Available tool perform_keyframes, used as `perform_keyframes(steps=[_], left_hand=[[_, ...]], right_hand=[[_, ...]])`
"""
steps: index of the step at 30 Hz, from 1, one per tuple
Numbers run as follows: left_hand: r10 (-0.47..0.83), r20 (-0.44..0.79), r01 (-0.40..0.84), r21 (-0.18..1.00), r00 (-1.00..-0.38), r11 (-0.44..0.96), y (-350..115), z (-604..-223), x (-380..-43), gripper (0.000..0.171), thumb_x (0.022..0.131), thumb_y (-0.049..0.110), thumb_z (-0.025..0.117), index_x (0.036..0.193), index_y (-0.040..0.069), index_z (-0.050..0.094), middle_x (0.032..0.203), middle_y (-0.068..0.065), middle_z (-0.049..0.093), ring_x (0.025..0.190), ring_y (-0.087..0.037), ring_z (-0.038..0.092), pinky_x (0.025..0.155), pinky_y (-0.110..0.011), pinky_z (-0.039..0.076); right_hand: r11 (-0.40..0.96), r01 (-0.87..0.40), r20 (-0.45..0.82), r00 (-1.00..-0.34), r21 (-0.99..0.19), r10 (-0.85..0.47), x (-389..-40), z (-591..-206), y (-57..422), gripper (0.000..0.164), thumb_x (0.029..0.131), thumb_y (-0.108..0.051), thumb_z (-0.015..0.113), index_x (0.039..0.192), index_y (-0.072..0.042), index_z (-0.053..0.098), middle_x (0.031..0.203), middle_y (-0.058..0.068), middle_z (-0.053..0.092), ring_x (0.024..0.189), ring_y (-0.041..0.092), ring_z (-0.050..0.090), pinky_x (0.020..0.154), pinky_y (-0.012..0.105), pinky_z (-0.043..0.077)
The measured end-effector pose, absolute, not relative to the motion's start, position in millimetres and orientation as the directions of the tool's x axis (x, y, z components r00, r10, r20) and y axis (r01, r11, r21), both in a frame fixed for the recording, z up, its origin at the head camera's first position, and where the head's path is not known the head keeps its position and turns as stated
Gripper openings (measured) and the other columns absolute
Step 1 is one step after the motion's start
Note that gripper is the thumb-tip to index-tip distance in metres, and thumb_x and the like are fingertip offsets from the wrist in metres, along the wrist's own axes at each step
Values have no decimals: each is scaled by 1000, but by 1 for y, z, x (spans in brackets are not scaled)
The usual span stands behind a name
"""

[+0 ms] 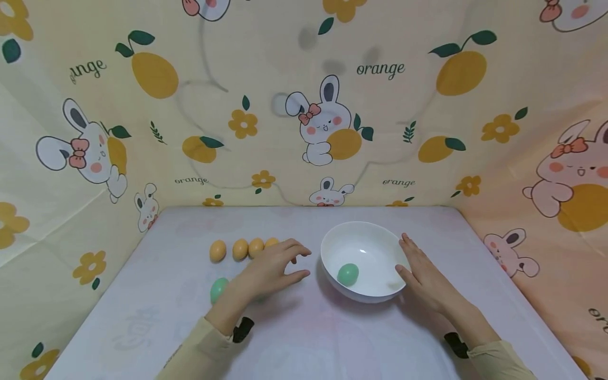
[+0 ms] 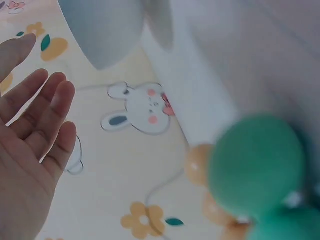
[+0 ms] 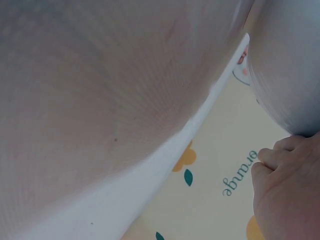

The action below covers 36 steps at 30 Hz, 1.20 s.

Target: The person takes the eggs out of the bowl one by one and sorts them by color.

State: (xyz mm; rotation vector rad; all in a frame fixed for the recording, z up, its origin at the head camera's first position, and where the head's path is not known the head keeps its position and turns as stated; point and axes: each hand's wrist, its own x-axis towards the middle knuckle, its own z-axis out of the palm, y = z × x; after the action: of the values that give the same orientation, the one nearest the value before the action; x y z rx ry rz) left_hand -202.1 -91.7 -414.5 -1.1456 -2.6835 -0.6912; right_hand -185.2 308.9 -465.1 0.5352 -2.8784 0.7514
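A white bowl (image 1: pixel 366 295) stands on the table, with one green egg (image 1: pixel 348 274) inside it. My right hand (image 1: pixel 429 279) touches the bowl's right side, its fingers fairly straight; in the right wrist view, fingertips (image 3: pixel 272 157) meet the outer wall. Left of the bowl, my left hand (image 1: pixel 275 269) hovers with loosely bent fingers and thumb apart, nothing between them. The left wrist view shows its palm side empty. Under the left forearm, a green egg (image 1: pixel 219 290) lies partly covered; a second green egg (image 2: pixel 290 225) shows in the left wrist view.
Several yellow-orange eggs (image 1: pixel 240 249) lie in a row behind the left hand, the rightmost partly hidden by it. A pale cloth covers the table (image 1: pixel 332 343). Patterned fabric (image 1: pixel 266 79) with rabbits and oranges walls the back and both sides.
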Motion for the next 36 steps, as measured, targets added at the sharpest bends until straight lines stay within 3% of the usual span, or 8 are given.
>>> perform_keyframes(steps=[11,19,26,31,36], left_hand=[[737,290,782,369,-611,503,-39,-410,-224,39,99,31,74,130,10,68,124,-3,68,99,-14,66,78,-22,52],[783,162,775,360,-601,520,-3,-411,-242,38,98,32,75,131,14,69,125,1,67,99,-11,66,78,-17,49],[798,11,736,393,-603,551,15,-417,-256,36,98,30,75,130,16,70,123,3,67,92,-6,62,77,-18,48],[819,-74,742,384,-569,550,24,-421,-265,34,97,27,75,129,17,72,125,6,67,102,-7,63,88,-20,49],[834,-121,761,355,-538,542,34,-425,-270,26,95,25,76,121,22,78,119,9,69,112,-8,60,100,-19,45]], right_hand=[[803,-382,217,-924,-457,-316,-183,-466,309,71,111,-33,47,163,5,17,172,22,10,157,45,12,121,67,19],[803,-383,218,-923,-456,-316,-184,-466,308,71,111,-33,47,163,4,17,172,21,10,157,45,12,120,69,19],[795,-396,233,-917,-460,-322,-183,-468,309,70,111,-32,46,163,4,16,172,21,10,157,44,12,125,62,15],[795,-403,245,-914,-453,-324,-183,-468,309,70,111,-31,47,163,4,17,172,21,11,158,43,12,127,55,12],[797,-399,242,-916,-453,-321,-183,-468,309,70,111,-32,47,163,4,17,172,21,11,158,43,12,125,60,15]])
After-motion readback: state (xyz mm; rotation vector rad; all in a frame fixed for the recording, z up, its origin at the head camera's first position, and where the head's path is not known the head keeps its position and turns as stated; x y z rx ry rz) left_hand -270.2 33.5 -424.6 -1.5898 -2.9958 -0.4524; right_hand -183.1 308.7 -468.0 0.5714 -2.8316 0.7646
